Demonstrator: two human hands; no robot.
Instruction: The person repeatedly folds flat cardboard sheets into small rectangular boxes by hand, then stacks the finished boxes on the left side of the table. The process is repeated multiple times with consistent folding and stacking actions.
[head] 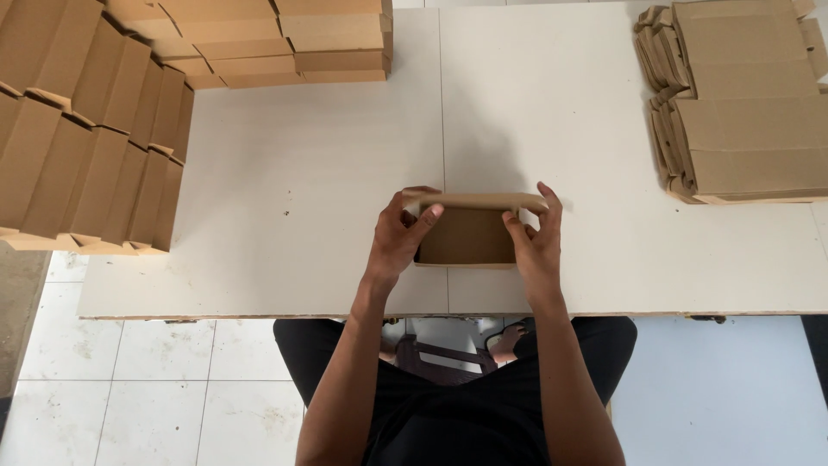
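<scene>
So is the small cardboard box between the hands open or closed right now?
Open. The cardboard box shows its bare brown inside, and the far flap is up, pinched at each end by the left hand and right hand.

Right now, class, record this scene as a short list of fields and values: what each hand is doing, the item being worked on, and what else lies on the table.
Left hand: left hand grips the left end of the small cardboard box
Right hand: right hand grips the box's right end
Item: brown box, open, inside showing, far flap folded over
Surface: white table, box near its front edge
Left side: rows of folded boxes
Far edge: stacked boxes
Right side: pile of flat cardboard blanks
</scene>
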